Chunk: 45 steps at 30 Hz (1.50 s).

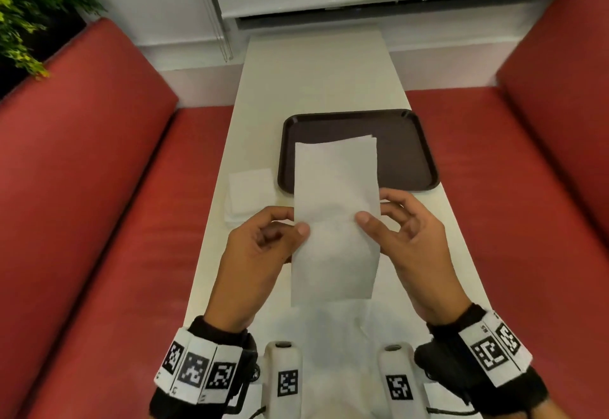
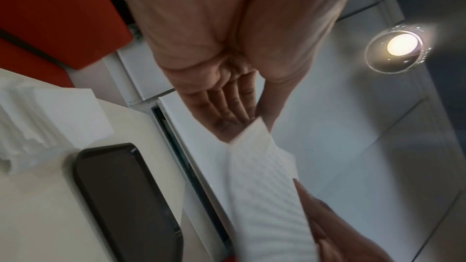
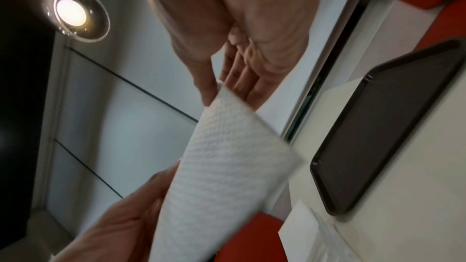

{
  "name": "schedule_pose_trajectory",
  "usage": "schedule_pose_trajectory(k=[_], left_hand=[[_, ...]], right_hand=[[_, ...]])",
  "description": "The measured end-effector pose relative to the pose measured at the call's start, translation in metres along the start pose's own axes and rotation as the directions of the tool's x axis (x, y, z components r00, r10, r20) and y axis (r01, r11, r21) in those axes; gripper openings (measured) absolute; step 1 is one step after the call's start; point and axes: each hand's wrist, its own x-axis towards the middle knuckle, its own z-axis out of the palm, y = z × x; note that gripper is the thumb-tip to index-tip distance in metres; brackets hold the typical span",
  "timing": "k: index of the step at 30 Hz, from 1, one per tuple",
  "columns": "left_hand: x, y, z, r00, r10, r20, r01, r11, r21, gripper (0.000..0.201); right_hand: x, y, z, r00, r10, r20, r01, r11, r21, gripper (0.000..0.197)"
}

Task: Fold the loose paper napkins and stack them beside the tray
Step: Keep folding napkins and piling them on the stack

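Napkin, folded lengthwise, is hanging above the desk; I am seeing left hand and right hand each pinching one long edge.

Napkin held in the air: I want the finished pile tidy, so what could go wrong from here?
The napkin is pinched only at its side edges by the left hand and right hand, so the next fold may come out skewed. Setting it down carelessly could nudge the folded stack beside the tray.
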Motion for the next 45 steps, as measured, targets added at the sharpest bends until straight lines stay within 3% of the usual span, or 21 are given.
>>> schedule_pose_trajectory(k=[4,7,9,12,15,18,21,27,29,31,33,37,39,41,43,45], left_hand=[[-0.004,0.005,0.006,0.999,0.054,-0.005,-0.054,0.998,-0.019,0.021],[-0.007,0.007,0.007,0.993,0.115,0.012,-0.114,0.993,-0.024,0.021],[-0.008,0.007,0.007,0.990,0.141,0.027,-0.141,0.990,-0.013,0.026],[-0.009,0.004,0.005,0.991,0.133,0.019,-0.133,0.991,0.001,0.027],[-0.009,0.001,0.000,0.998,0.064,-0.028,-0.065,0.997,-0.043,0.020],[-0.003,-0.006,-0.009,0.992,-0.115,-0.051,0.106,0.981,-0.162,0.020],[0.004,-0.021,-0.023,0.979,-0.194,-0.059,0.189,0.978,-0.093,0.014],[0.051,-0.041,-0.068,0.955,-0.265,-0.132,0.250,0.960,-0.123,0.007],[0.079,-0.044,-0.083,0.951,-0.278,-0.134,0.264,0.958,-0.110,0.007],[0.109,-0.049,-0.097,0.953,-0.270,-0.140,0.263,0.962,-0.068,0.008],[0.140,-0.057,-0.110,0.955,-0.250,-0.157,0.253,0.968,-0.002,0.008],[0.190,-0.091,-0.136,0.953,-0.212,-0.216,0.263,0.934,0.244,0.012],[0.203,-0.108,-0.144,0.948,-0.183,-0.260,0.288,0.841,0.457,0.016],[0.199,-0.116,-0.150,0.938,-0.177,-0.298,0.335,0.687,0.645,0.031],[0.184,-0.115,-0.155,0.918,-0.179,-0.353,0.390,0.557,0.733,0.045],[0.160,-0.114,-0.159,0.895,-0.202,-0.397,0.442,0.519,0.732,0.046]], right_hand=[[-0.005,-0.007,-0.011,0.996,-0.040,0.081,0.038,0.999,0.027,0.041],[-0.007,-0.007,-0.016,0.987,-0.128,0.096,0.125,0.992,0.034,0.028],[-0.008,-0.004,-0.018,0.977,-0.174,0.125,0.176,0.984,-0.009,0.037],[-0.007,0.003,-0.016,0.979,-0.151,0.137,0.155,0.988,-0.021,0.045],[-0.005,0.009,-0.007,0.983,-0.136,0.125,0.145,0.987,-0.068,0.024],[0.002,0.020,0.004,0.983,-0.162,0.088,0.176,0.969,-0.174,0.032],[0.010,0.031,0.018,0.984,-0.159,0.085,0.175,0.955,-0.238,0.036],[0.035,0.056,0.049,0.994,0.029,-0.107,-0.042,0.992,-0.118,0.026],[0.042,0.072,0.054,0.987,0.090,-0.133,-0.113,0.979,-0.172,0.024],[0.043,0.095,0.056,0.985,0.146,-0.087,-0.166,0.932,-0.322,0.024],[0.037,0.122,0.057,0.982,0.185,0.035,-0.140,0.842,-0.520,0.027],[0.013,0.174,0.062,0.906,0.341,0.249,0.031,0.535,-0.844,0.036],[0.005,0.192,0.065,0.902,0.363,0.233,0.077,0.395,-0.915,0.049],[0.003,0.204,0.069,0.916,0.346,0.201,0.100,0.288,-0.952,0.062],[0.003,0.211,0.073,0.941,0.278,0.195,0.135,0.223,-0.965,0.064],[0.005,0.214,0.076,0.948,0.230,0.218,0.171,0.207,-0.963,0.058]])
